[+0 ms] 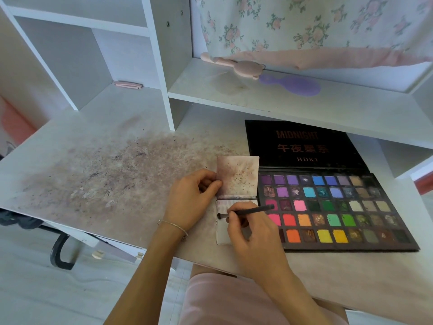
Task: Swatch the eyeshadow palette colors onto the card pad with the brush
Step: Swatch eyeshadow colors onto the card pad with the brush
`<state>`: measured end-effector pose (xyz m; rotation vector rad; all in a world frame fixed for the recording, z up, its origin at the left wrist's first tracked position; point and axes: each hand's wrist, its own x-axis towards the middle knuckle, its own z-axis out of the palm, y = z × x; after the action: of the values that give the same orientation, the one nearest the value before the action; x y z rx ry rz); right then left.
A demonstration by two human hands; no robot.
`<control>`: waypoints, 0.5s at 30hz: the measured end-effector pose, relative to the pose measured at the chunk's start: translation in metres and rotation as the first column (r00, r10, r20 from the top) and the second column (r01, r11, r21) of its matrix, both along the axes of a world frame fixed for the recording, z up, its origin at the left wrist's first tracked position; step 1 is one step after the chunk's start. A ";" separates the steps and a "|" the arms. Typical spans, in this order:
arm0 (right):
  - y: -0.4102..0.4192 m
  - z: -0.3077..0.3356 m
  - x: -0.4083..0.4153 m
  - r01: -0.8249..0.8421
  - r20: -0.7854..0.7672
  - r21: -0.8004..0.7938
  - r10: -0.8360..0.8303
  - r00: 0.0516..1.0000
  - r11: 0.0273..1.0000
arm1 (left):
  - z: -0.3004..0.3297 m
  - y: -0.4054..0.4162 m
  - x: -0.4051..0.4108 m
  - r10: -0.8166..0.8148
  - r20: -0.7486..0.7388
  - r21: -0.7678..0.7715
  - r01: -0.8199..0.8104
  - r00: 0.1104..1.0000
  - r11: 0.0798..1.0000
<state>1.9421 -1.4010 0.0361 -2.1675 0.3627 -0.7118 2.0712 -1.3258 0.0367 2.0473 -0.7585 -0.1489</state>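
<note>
My right hand (251, 233) is curled into a pinch on the brush (246, 211), fingers closed around the thin dark handle near its middle; the handle runs up and right over the palette's edge, and the dark brush head (220, 216) sits at the left, touching the lower page of the card pad (222, 231). My left hand (189, 198) pinches the left edge of the pad's upper leaf (237, 175), thumb on top, other fingers bent, holding that leaf flipped up and away from me. Upper leaf is smudged pinkish-brown with dark specks; lower page is mostly pale with faint purple streaks near its top edge, just above the brush head. The pad lies flat on the surface (105, 179), touching or just beside the left side of the eyeshadow palette (332, 207). Palette is open, many square pans in rows: purples and blues on top, pinks, reds, oranges, yellows, greens lower, muted browns and greys at right. Its black lid (302, 144) lies flat behind it, printed "MIDNIGHT" and "HDKT". The surface left of the pad is covered in a wide dusty purple-brown powder stain. Thin bracelet (173, 225) on my left wrist. On the shelf (257, 97) behind: a pink bear-shaped brush (236, 66) and a purple brush (293, 84), close together, can't tell if touching. Floral fabric (304, 26) hangs above the shelf.
</note>
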 end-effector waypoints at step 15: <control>-0.005 0.005 -0.008 0.033 0.162 0.239 -0.073 0.984 0.970 | 0.000 0.001 -0.001 0.001 -0.002 0.001 -0.001 1.000 1.000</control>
<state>1.9345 -1.4059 0.0416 -1.8651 0.3961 -0.8337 2.0706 -1.3248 0.0371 2.0481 -0.7568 -0.1505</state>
